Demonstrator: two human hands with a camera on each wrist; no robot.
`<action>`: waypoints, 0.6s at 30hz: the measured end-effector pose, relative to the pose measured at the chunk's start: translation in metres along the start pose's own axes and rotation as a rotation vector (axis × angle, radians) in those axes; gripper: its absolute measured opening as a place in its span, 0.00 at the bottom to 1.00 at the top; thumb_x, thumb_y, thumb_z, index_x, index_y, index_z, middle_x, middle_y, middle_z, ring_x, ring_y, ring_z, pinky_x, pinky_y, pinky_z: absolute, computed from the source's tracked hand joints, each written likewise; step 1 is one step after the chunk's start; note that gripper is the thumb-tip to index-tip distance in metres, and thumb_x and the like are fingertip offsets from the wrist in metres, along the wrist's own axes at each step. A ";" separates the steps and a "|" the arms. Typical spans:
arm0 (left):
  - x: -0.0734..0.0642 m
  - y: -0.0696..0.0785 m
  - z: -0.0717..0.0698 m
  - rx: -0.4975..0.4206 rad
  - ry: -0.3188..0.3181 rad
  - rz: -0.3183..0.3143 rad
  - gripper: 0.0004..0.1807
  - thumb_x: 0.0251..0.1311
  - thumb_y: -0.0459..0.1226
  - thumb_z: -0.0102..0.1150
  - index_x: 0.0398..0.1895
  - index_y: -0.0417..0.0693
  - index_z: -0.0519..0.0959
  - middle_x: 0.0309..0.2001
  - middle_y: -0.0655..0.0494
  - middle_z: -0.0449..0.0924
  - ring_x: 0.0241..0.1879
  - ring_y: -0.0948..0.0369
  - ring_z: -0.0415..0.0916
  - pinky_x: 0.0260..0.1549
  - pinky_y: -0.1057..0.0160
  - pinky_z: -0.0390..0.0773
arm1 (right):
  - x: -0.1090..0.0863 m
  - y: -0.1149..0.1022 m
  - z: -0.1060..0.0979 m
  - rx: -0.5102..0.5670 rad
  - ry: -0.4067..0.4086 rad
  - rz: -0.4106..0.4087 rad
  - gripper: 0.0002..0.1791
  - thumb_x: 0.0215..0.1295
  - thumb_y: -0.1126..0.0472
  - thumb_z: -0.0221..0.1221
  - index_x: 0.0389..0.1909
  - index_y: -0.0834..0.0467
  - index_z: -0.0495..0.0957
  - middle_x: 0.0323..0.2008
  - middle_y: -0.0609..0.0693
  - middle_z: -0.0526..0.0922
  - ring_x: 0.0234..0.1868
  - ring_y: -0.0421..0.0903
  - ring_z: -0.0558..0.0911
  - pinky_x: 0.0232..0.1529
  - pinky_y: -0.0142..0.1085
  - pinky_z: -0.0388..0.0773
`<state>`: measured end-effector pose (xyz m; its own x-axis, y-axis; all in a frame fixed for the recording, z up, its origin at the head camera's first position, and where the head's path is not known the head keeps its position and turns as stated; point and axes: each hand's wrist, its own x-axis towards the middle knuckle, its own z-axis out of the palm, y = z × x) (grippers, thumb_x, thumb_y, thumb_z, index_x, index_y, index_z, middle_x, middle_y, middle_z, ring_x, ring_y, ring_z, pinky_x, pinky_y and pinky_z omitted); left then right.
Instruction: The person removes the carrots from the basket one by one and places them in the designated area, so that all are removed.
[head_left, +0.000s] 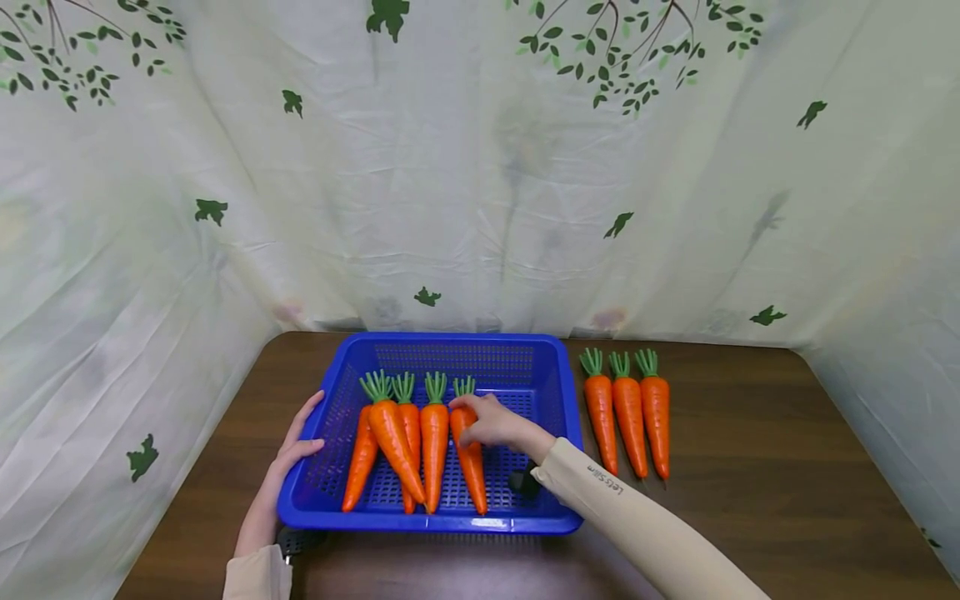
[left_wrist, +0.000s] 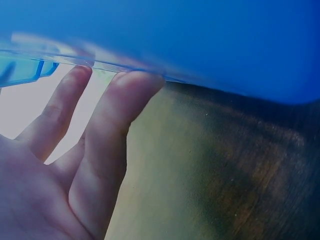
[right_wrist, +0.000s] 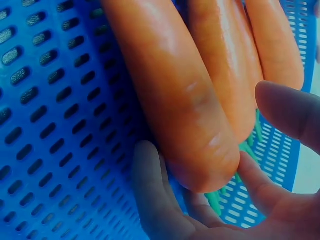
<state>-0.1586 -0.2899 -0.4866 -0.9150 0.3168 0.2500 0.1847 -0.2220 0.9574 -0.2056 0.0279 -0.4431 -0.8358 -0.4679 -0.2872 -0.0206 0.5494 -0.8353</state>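
On the desk (head_left: pixel 750 467), a blue plastic basket (head_left: pixel 375 522) with slotted walls stood left of three loose carrots (head_left: pixel 628 417). Inside lay five carrots, green tops toward the far wall, tips toward the near rim.

Right hand (head_left: pixel 498 423): reached into the basket, at the upper part of the rightmost carrot inside (head_left: pixel 472 475). Fingers (right_wrist: pixel 150 185) curled round its thick end, thumb also bent in; firmness of grip could not be told. The carrot lay slightly slanted on the basket floor, just beside its neighbour (head_left: pixel 435 450).

Left hand (head_left: pixel 283 467): at the basket's left side, fingers extended and spread, tips touching the rim from outside; not curled round it. The left wrist view showed the fingertips against the blue edge, desk surface below.

Left part of basket: one carrot (head_left: pixel 393 442) leaned diagonally across the leftmost carrot (head_left: pixel 360 467) and partly over another carrot (head_left: pixel 411 417).

Loose carrots: side by side, roughly parallel, green tops at the far end, near the basket's right wall.

Surroundings: pale curtain (head_left: pixel 480 167) with green leaf prints behind the desk; light sleeves (head_left: pixel 637 508) on both arms, dark lettering on the right one.
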 end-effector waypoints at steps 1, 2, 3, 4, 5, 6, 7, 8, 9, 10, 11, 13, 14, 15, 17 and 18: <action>0.000 0.000 0.000 0.001 -0.003 0.007 0.37 0.63 0.23 0.29 0.74 0.63 0.55 0.61 0.67 0.66 0.57 0.69 0.66 0.52 0.72 0.67 | 0.000 0.000 0.000 0.009 -0.001 0.005 0.35 0.45 0.72 0.63 0.60 0.62 0.71 0.50 0.62 0.64 0.38 0.51 0.69 0.29 0.36 0.70; 0.000 -0.001 0.000 -0.003 -0.008 0.010 0.37 0.63 0.23 0.29 0.74 0.63 0.55 0.61 0.67 0.66 0.58 0.69 0.66 0.52 0.72 0.67 | 0.000 0.000 0.000 0.017 -0.004 0.013 0.35 0.45 0.72 0.63 0.60 0.61 0.71 0.50 0.62 0.63 0.35 0.50 0.69 0.27 0.35 0.70; 0.001 -0.001 0.000 -0.004 -0.011 0.014 0.37 0.63 0.23 0.29 0.74 0.63 0.55 0.61 0.67 0.66 0.58 0.69 0.66 0.52 0.72 0.67 | 0.000 0.000 0.000 0.024 -0.008 0.021 0.36 0.45 0.72 0.63 0.61 0.61 0.70 0.50 0.62 0.63 0.33 0.49 0.69 0.25 0.35 0.71; 0.001 -0.001 0.000 -0.003 -0.014 0.019 0.38 0.63 0.23 0.29 0.74 0.63 0.55 0.61 0.67 0.66 0.58 0.69 0.66 0.52 0.72 0.66 | 0.000 0.000 0.001 0.028 -0.013 0.029 0.37 0.45 0.72 0.63 0.62 0.61 0.70 0.50 0.62 0.62 0.31 0.48 0.69 0.23 0.35 0.71; 0.001 -0.001 0.000 -0.003 -0.015 0.024 0.38 0.63 0.23 0.29 0.74 0.63 0.55 0.61 0.67 0.66 0.58 0.70 0.66 0.52 0.73 0.66 | 0.000 0.000 0.001 0.029 -0.017 0.035 0.37 0.45 0.72 0.63 0.63 0.60 0.69 0.51 0.63 0.62 0.30 0.48 0.69 0.22 0.35 0.71; 0.001 -0.001 0.000 -0.001 -0.015 0.031 0.38 0.62 0.22 0.29 0.73 0.63 0.56 0.61 0.67 0.66 0.58 0.70 0.66 0.52 0.73 0.66 | 0.000 0.000 0.001 0.027 -0.021 0.038 0.38 0.46 0.72 0.63 0.64 0.60 0.69 0.52 0.63 0.62 0.30 0.47 0.69 0.22 0.36 0.71; 0.001 -0.002 -0.001 -0.003 -0.019 0.036 0.39 0.62 0.22 0.29 0.73 0.63 0.56 0.61 0.67 0.66 0.58 0.70 0.66 0.52 0.73 0.66 | 0.001 0.000 0.001 0.025 -0.024 0.040 0.39 0.46 0.72 0.63 0.64 0.59 0.68 0.52 0.63 0.62 0.30 0.47 0.70 0.22 0.36 0.72; 0.001 -0.002 -0.001 -0.003 -0.021 0.040 0.39 0.62 0.22 0.29 0.73 0.63 0.56 0.61 0.67 0.66 0.57 0.70 0.66 0.52 0.73 0.66 | 0.001 0.000 0.001 0.023 -0.027 0.042 0.39 0.46 0.72 0.63 0.65 0.59 0.68 0.53 0.63 0.62 0.30 0.47 0.70 0.22 0.37 0.72; 0.002 -0.002 -0.001 0.002 -0.020 0.048 0.39 0.61 0.22 0.29 0.73 0.63 0.57 0.60 0.67 0.67 0.57 0.70 0.66 0.52 0.73 0.66 | 0.001 0.000 0.001 0.020 -0.029 0.042 0.39 0.46 0.72 0.63 0.65 0.59 0.67 0.53 0.63 0.62 0.31 0.48 0.70 0.22 0.37 0.72; 0.002 -0.002 -0.001 0.003 -0.022 0.055 0.39 0.61 0.21 0.29 0.73 0.63 0.57 0.60 0.67 0.67 0.57 0.70 0.66 0.52 0.73 0.65 | 0.002 0.000 0.001 0.017 -0.028 0.041 0.39 0.46 0.72 0.63 0.65 0.59 0.68 0.52 0.63 0.63 0.32 0.48 0.70 0.23 0.37 0.72; 0.002 -0.002 -0.001 0.004 -0.023 0.060 0.40 0.60 0.21 0.29 0.73 0.63 0.58 0.60 0.67 0.67 0.57 0.70 0.66 0.52 0.73 0.65 | 0.002 0.001 0.001 0.009 -0.024 0.032 0.39 0.45 0.72 0.63 0.64 0.60 0.68 0.52 0.63 0.64 0.33 0.49 0.70 0.25 0.37 0.71; 0.003 -0.003 -0.002 0.007 -0.025 0.066 0.40 0.60 0.21 0.29 0.73 0.64 0.58 0.60 0.67 0.67 0.57 0.70 0.66 0.52 0.74 0.65 | 0.002 0.001 0.002 -0.001 -0.011 0.013 0.38 0.43 0.73 0.64 0.62 0.61 0.69 0.51 0.62 0.66 0.37 0.50 0.70 0.29 0.37 0.71; 0.003 -0.003 -0.002 0.010 -0.024 0.067 0.40 0.60 0.21 0.29 0.73 0.64 0.58 0.60 0.67 0.67 0.57 0.70 0.66 0.52 0.74 0.65 | 0.002 0.001 0.002 -0.005 -0.001 0.004 0.37 0.42 0.73 0.64 0.61 0.61 0.70 0.50 0.61 0.66 0.38 0.50 0.69 0.31 0.37 0.71; 0.003 -0.003 -0.001 0.011 -0.023 0.066 0.40 0.60 0.21 0.29 0.73 0.64 0.58 0.60 0.67 0.67 0.57 0.70 0.66 0.52 0.74 0.65 | 0.002 0.002 0.002 -0.003 0.006 -0.007 0.37 0.41 0.74 0.64 0.59 0.61 0.71 0.49 0.61 0.67 0.39 0.51 0.69 0.32 0.37 0.70; 0.002 -0.003 -0.001 0.010 -0.022 0.057 0.39 0.61 0.22 0.29 0.73 0.63 0.57 0.61 0.67 0.66 0.57 0.70 0.66 0.52 0.73 0.65 | 0.002 0.002 0.002 0.010 0.023 -0.030 0.37 0.39 0.76 0.64 0.58 0.62 0.71 0.48 0.60 0.69 0.41 0.51 0.69 0.35 0.37 0.71; 0.002 -0.003 -0.001 0.010 -0.018 0.053 0.39 0.61 0.22 0.29 0.73 0.63 0.57 0.61 0.67 0.66 0.57 0.70 0.66 0.52 0.73 0.66 | 0.002 0.002 0.001 0.028 0.031 -0.036 0.37 0.38 0.76 0.64 0.57 0.63 0.71 0.48 0.60 0.69 0.41 0.51 0.70 0.35 0.38 0.72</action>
<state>-0.1618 -0.2897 -0.4890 -0.8971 0.3215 0.3032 0.2368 -0.2295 0.9440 -0.2066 0.0270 -0.4455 -0.8515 -0.4651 -0.2423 -0.0358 0.5125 -0.8579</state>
